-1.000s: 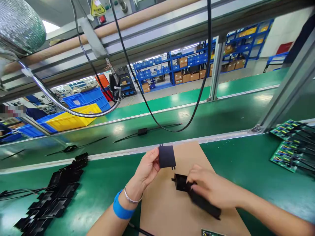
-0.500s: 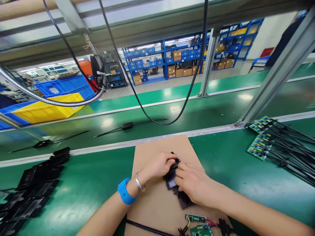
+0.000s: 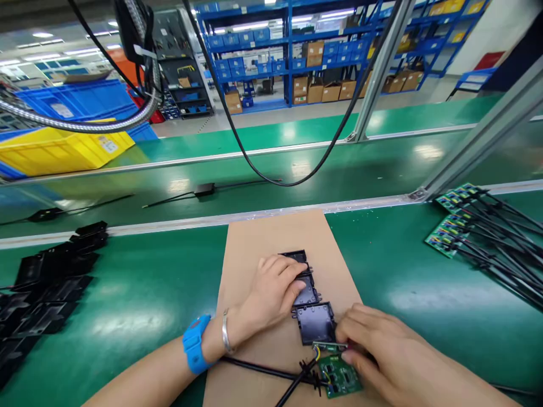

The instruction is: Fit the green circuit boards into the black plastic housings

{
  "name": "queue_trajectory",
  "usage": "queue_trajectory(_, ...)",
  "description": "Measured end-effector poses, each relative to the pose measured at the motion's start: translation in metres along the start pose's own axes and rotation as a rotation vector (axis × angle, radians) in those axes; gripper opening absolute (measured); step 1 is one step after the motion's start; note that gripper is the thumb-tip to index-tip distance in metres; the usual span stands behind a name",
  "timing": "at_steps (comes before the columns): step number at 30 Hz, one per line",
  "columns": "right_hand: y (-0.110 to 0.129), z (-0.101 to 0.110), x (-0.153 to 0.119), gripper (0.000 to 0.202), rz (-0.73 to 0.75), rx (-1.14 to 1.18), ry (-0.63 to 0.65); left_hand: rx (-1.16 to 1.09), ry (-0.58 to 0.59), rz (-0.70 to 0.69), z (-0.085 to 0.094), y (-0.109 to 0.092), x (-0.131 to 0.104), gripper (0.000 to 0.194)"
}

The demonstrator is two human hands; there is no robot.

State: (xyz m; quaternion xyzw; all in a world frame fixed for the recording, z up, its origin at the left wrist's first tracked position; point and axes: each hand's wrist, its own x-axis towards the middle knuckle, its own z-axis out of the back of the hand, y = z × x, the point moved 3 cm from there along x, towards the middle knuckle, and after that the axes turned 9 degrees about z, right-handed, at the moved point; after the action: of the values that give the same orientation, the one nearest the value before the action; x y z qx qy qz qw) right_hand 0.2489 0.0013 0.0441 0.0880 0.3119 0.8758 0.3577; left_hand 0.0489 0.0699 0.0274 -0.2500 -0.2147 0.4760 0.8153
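A column of black plastic housings (image 3: pixel 316 323) lies on the cardboard sheet (image 3: pixel 250 243), with shallow open trays facing up. My left hand (image 3: pixel 271 288) lies over the upper housings, its index finger and thumb closed about a tray's edge. Below the lowest tray is a green circuit board (image 3: pixel 339 376) with a black cable (image 3: pixel 263 368) attached. A narrow circuit board (image 3: pixel 328 346) sits just above it, joined by thin wires. The fingers of my right hand (image 3: pixel 373 345) pinch the narrow board's right end; part of that grip is hidden.
Black housings (image 3: pixel 46 282) are heaped at the left on the green bench. Circuit boards with black cables (image 3: pixel 449 232) lie at the right. Beyond the metal rail, a cabled black box (image 3: pixel 205 190) lies on the green surface. A black cable (image 3: pixel 292 183) hangs in front.
My right hand has moved down from the housings to the circuit boards. The housings now lie in a row under my left hand. The view has tilted downward.
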Motion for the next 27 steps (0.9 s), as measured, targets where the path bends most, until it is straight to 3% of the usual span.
queue_trajectory(3,0.001,0.0,0.0,0.02,0.036,0.045,-0.088,-0.143,0.137,-0.013,0.008,-0.028,-0.016,0.038)
queue_trajectory(5,0.0,0.008,0.006,0.019,0.066,0.1,-0.175,-0.17,0.248,0.02,0.007,-0.044,-0.026,0.025)
queue_trajectory(7,-0.001,0.016,0.012,0.018,0.046,0.141,-0.255,-0.099,0.246,0.077,0.003,-0.051,-0.032,0.014)
queue_trajectory(9,-0.001,0.019,0.02,0.021,-0.001,0.109,-0.325,-0.01,0.176,0.14,0.0,-0.051,-0.032,0.019)
queue_trajectory(13,0.017,0.009,0.041,0.025,0.017,-0.37,-0.394,-0.049,0.129,0.242,-0.002,-0.045,-0.022,0.018)
queue_trajectory(15,0.03,0.003,0.053,0.021,0.07,-0.631,-0.323,-0.193,0.133,0.289,0.0,-0.041,-0.016,0.014)
queue_trajectory(17,0.038,0.006,0.063,0.02,0.115,-0.749,-0.245,-0.375,0.166,0.368,0.002,-0.033,-0.01,0.013)
queue_trajectory(20,0.031,0.028,0.075,0.019,0.152,-0.711,-0.212,-0.567,0.275,0.472,0.009,-0.015,-0.003,0.029)
queue_trajectory(23,0.006,0.051,0.093,0.02,0.142,-0.612,-0.192,-0.609,0.353,0.5,0.022,0.005,0.004,0.04)
queue_trajectory(27,-0.025,0.052,0.122,0.016,0.13,-0.554,-0.139,-0.526,0.28,0.516,0.036,0.03,0.01,0.03)
